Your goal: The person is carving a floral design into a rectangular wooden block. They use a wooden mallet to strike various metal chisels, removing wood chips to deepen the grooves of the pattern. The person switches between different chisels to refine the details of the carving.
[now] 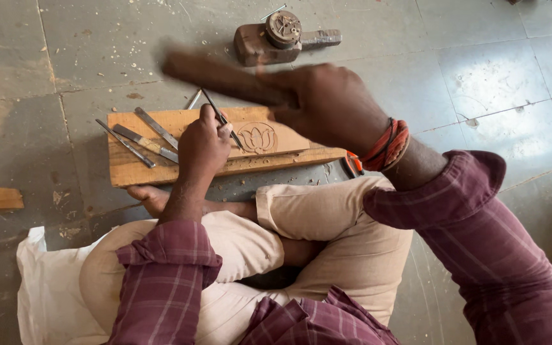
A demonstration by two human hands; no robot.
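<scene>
Person sits cross-legged on the tiled floor [480, 76], a wooden board [161, 167] lying across in front of the feet. On it rests a thinner wood panel [269, 131] bearing a partly carved lotus motif [257, 138]. Left hand [203, 145] is closed in a fist around a slim chisel [223, 120], shaft tilted, tip meeting the panel just left of the lotus. Right hand [327, 105] is raised above the work, fingers wrapped around the handle of a wooden mallet [218, 75], which is motion-blurred; its head cannot be made out. Three spare chisels [140, 139] lie on the left part of the board, close to the left hand. A brown block with a round carved disc [283, 35] on it sits farther off on the floor. Judgement: clean carving here calls for the chisel tip seated firmly on the line before the mallet lands, the left fist braced on the panel, light square blows on the chisel's end, and the foot kept against the board so nothing shifts.
</scene>
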